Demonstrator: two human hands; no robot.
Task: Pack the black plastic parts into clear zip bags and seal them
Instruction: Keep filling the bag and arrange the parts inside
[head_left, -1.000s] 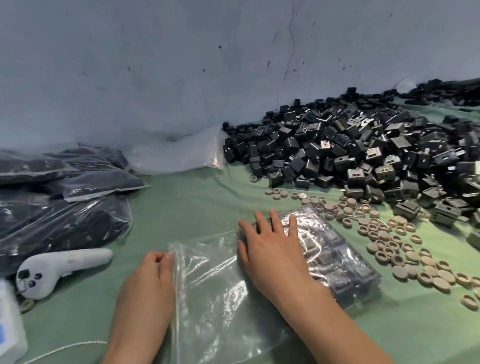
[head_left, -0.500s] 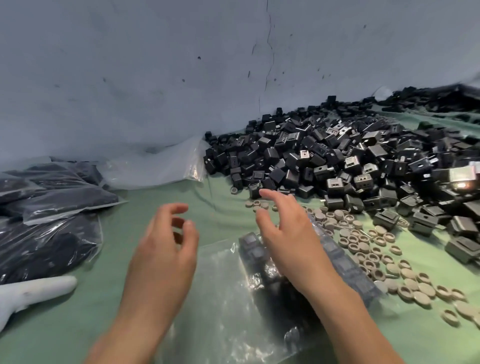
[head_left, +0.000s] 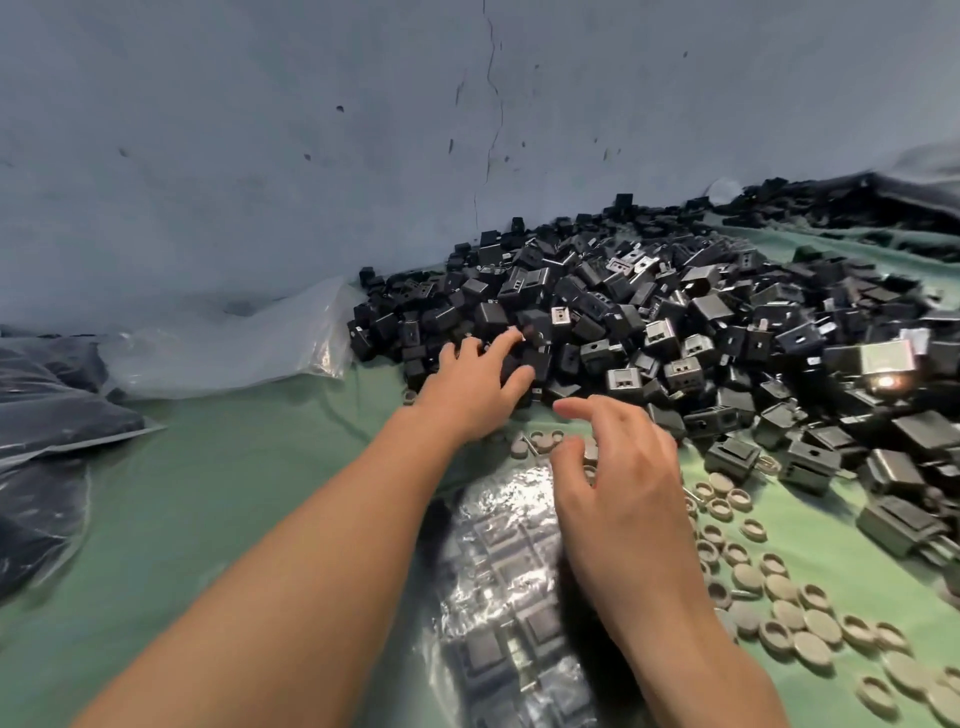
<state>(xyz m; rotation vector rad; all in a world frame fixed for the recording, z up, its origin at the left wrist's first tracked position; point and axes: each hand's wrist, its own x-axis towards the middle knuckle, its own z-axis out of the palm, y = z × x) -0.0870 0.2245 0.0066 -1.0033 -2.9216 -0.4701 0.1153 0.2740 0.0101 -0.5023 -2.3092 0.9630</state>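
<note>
Left grip (head_left: 475, 387) spread on one heap of black parts (head_left: 675, 322) — clamped or not, I cannot tell, right grip (head_left: 618, 493) apart above one filled zip bag (head_left: 498, 561), tan rings (head_left: 779, 597) beyond counting beside it — green tabletop (head_left: 234, 493)

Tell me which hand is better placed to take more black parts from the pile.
Left. The left hand touches the pile of black parts; the right hand hovers nearer, over the clear bag.

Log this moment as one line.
left hand: on black parts pile, grip unclear | right hand: hovers over filled zip bag, holds nothing | beige rings: loose beside bag
</note>
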